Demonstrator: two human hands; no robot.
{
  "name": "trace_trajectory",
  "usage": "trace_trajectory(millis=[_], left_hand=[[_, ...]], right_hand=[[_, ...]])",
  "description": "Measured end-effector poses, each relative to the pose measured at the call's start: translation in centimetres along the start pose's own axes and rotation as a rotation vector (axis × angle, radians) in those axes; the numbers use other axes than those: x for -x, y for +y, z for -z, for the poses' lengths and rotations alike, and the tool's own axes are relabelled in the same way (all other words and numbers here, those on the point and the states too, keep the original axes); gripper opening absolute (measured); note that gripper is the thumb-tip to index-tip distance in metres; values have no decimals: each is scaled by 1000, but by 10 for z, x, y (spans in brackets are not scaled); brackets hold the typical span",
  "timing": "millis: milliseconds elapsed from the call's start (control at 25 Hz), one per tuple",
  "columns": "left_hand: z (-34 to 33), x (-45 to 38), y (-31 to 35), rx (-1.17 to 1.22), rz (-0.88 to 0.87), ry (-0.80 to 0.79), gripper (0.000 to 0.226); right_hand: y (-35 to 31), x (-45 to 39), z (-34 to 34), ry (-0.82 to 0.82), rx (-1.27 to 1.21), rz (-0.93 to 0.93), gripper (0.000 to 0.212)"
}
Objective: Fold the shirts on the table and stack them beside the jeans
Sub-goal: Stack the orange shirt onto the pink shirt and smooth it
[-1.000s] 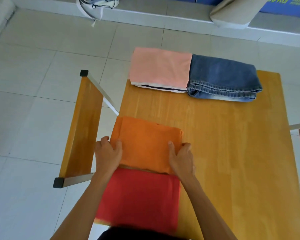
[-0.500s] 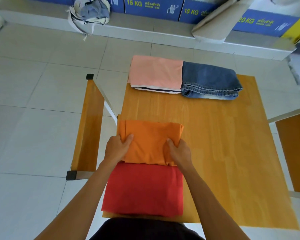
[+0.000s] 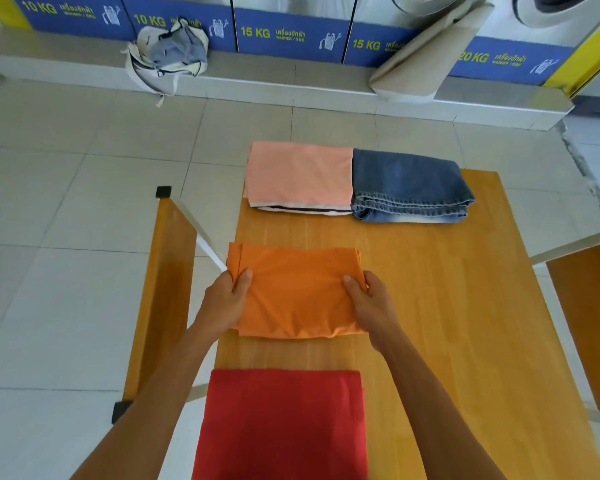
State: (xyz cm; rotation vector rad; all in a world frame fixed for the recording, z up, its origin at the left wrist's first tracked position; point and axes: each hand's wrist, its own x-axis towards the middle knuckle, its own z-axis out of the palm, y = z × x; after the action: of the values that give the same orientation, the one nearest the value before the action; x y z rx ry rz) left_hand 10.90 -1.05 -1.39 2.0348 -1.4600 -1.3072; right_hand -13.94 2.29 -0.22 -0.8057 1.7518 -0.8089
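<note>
Orange shirt (image 3: 297, 292) gripped, both hands | panels (image 3: 288, 34) read "15 KG"

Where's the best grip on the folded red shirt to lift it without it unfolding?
Probably the red shirt by its two short side edges, one hand per side, thumbs on top and fingers slid under all layers. It lies flat as a squared rectangle near the table front edge, so side grips should hold the folds closed, just as both hands take the orange shirt now.
</note>
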Motion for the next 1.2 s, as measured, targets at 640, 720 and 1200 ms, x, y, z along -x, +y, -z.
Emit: trace_trajectory(millis=[640,720,1200], left_hand=[[54,-218,176,-20,-235,218,56],[42,-234,151,-73,-105,160,60],[85,-236,207,336,-230,150,51]], right_hand=[[-166,-226,2,88,8,193,18],[-142,-237,-8,75,112,125,21],[-213,-251,8,66,-148,274,15]])
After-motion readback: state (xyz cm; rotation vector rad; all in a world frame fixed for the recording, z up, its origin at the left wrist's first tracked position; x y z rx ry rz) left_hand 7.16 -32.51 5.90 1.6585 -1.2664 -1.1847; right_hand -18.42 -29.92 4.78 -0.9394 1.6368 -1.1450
